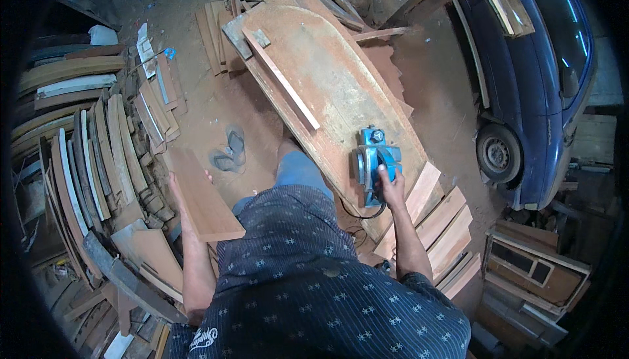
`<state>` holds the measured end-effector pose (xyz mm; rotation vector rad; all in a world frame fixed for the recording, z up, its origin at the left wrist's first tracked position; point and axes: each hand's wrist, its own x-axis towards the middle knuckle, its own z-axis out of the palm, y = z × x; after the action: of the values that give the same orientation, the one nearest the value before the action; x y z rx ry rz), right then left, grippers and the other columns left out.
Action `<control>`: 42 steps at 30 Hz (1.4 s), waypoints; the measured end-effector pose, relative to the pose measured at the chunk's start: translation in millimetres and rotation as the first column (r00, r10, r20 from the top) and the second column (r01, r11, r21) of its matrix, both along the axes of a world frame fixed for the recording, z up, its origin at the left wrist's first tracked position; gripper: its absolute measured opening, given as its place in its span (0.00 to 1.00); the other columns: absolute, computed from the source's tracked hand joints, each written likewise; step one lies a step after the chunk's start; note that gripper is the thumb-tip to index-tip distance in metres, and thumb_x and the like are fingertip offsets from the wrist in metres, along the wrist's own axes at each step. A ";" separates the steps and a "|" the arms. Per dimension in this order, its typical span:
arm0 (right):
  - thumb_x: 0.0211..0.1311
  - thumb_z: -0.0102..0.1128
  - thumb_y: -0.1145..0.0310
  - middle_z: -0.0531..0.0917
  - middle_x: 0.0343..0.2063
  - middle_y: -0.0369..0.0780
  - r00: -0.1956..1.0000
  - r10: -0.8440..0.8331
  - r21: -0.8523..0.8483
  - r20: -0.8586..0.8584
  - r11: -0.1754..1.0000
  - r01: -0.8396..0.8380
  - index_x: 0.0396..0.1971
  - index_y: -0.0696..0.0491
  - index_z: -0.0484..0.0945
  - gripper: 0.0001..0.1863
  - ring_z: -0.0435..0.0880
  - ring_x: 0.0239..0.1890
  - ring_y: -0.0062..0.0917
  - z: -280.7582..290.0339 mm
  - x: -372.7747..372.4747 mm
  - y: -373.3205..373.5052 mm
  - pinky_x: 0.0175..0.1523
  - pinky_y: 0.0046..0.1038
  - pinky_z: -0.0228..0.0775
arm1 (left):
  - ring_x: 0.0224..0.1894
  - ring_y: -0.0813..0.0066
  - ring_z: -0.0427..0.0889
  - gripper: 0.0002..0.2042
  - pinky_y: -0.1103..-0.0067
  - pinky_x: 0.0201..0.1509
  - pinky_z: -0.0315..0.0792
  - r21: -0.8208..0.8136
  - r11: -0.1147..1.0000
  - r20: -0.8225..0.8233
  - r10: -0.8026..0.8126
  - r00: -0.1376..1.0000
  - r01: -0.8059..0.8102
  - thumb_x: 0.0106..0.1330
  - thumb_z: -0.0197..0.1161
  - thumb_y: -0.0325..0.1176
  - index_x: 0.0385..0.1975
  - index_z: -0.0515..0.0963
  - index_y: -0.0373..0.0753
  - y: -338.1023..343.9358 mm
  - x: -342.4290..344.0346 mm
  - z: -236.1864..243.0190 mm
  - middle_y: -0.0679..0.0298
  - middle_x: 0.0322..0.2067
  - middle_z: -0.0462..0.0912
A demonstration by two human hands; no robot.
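My left hand [178, 192] is closed around the edges of a reddish-brown wooden board [203, 198], held at my left side, off the workbench. My right hand [391, 187] grips the handle of a blue electric hand planer [376, 156], which rests on the near right part of the worn wooden workbench [327, 90]. A dark cord curves from the planer's rear end. Along the bench's left side lies a narrow wooden strip [282, 80], its far end by a small block [261, 38]. Sawdust covers much of the bench top.
Planed boards [445, 228] lean in a row right of the bench. Stacked timber [98, 156] fills the left side. A pair of sandals [229, 152] lies on the dirt floor. A blue car [531, 90] stands at the right, above a wooden frame [537, 264].
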<state>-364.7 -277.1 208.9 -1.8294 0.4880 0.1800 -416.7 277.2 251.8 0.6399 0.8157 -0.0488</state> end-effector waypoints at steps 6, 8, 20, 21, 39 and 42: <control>0.77 0.54 0.48 0.80 0.23 0.33 0.992 0.104 0.118 -0.065 0.988 -0.096 0.35 0.54 0.78 0.22 0.78 0.21 0.17 48.7 -1.1 50.6 0.26 0.22 0.70 | 0.38 0.59 0.84 0.36 0.72 0.41 0.82 -0.072 0.997 -0.009 -0.014 1.000 0.013 0.68 0.52 0.70 0.57 0.71 0.39 15.1 -14.9 4.9 0.51 0.39 0.82; 0.75 0.57 0.50 0.80 0.23 0.33 0.973 0.224 -0.045 0.049 0.974 -0.222 0.34 0.55 0.80 0.21 0.76 0.21 0.15 45.6 0.3 64.3 0.26 0.21 0.68 | 0.38 0.59 0.85 0.36 0.72 0.41 0.82 -0.044 0.999 0.003 0.009 1.000 -0.009 0.69 0.52 0.70 0.56 0.71 0.40 9.7 -17.8 3.7 0.52 0.39 0.82; 0.71 0.63 0.56 0.84 0.26 0.41 0.928 0.349 -0.058 0.131 0.937 -0.344 0.41 0.60 0.83 0.19 0.81 0.29 0.22 -1.7 56.5 117.9 0.36 0.28 0.72 | 0.39 0.55 0.85 0.38 0.65 0.37 0.84 -0.091 0.974 -0.097 0.199 0.975 -0.208 0.66 0.54 0.71 0.59 0.69 0.40 22.4 -48.7 -10.6 0.47 0.44 0.81; 0.73 0.61 0.55 0.82 0.24 0.37 0.920 0.360 -0.076 0.156 0.933 -0.352 0.38 0.59 0.82 0.18 0.79 0.25 0.19 -4.3 62.1 122.0 0.32 0.25 0.71 | 0.40 0.52 0.85 0.39 0.61 0.34 0.85 -0.113 0.967 -0.095 0.216 0.972 -0.227 0.65 0.54 0.71 0.60 0.68 0.40 22.7 -45.8 -10.5 0.45 0.46 0.80; 0.74 0.59 0.48 0.79 0.21 0.34 0.928 0.365 0.000 0.078 0.931 -0.366 0.31 0.56 0.79 0.23 0.76 0.20 0.16 -0.9 156.7 203.6 0.25 0.22 0.68 | 0.37 0.64 0.87 0.36 0.71 0.38 0.84 0.167 0.940 -0.232 0.331 0.915 -0.298 0.70 0.45 0.72 0.50 0.77 0.40 9.3 -15.1 4.1 0.55 0.40 0.85; 0.74 0.59 0.48 0.79 0.21 0.34 0.937 0.343 0.015 0.070 0.939 -0.345 0.31 0.56 0.79 0.24 0.76 0.19 0.16 -5.2 186.9 231.4 0.23 0.22 0.68 | 0.39 0.63 0.86 0.36 0.69 0.42 0.83 0.092 0.943 -0.212 0.332 0.919 -0.319 0.71 0.45 0.71 0.53 0.75 0.40 15.3 -24.1 1.3 0.54 0.41 0.84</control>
<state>-177.8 -45.7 203.6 -1.8768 0.1134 0.3613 -440.8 292.5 253.2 0.5496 1.1386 0.2096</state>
